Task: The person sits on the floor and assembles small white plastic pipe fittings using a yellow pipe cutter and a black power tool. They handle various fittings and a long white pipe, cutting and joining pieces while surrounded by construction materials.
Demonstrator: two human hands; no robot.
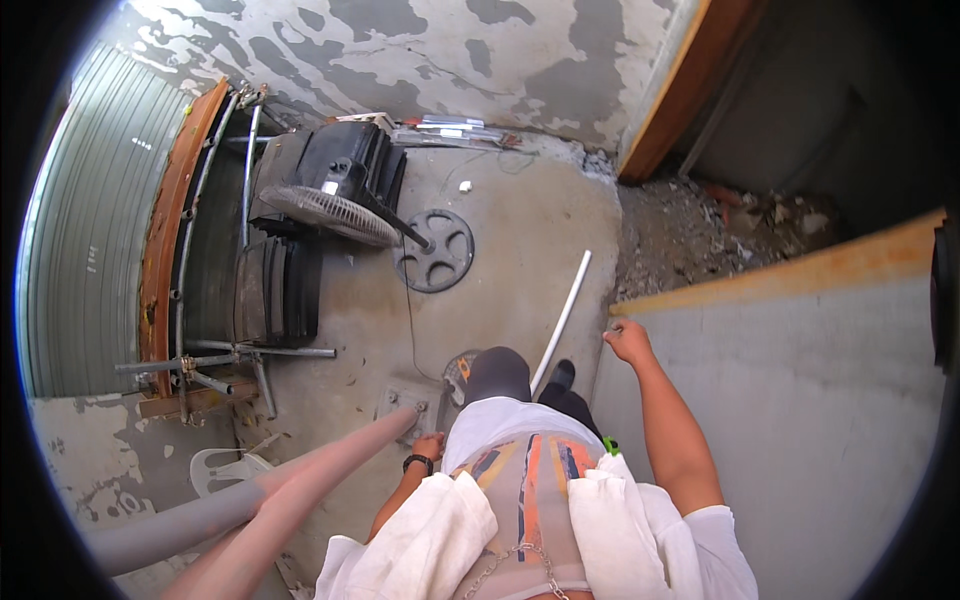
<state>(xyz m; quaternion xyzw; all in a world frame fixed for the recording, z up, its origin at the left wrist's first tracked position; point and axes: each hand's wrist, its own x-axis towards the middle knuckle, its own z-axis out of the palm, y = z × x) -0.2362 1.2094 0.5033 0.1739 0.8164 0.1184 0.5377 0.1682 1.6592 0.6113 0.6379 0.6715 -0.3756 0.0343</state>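
Note:
My left hand [429, 446], with a dark watch at its wrist, hangs low by my left side. Its fingers look curled in, and whether they hold anything is hidden. Close by is the foot of a thick grey pole [345, 449], on a bolted base plate [396, 394]. My right hand [628, 341] is out to the right, fingers bent and pinched together beside the rusty-edged top of a grey panel [780, 390]. Anything inside that pinch is too small to make out. A white pipe [563, 318] lies on the floor ahead of my feet.
A pedestal fan [330, 212] with a round base [452, 262] stands ahead left. Behind it are stacked black chairs [277, 290] and metal scaffold tubes [250, 165]. Rubble [690, 235] covers the ground at right. A white plastic chair [225, 468] sits at lower left.

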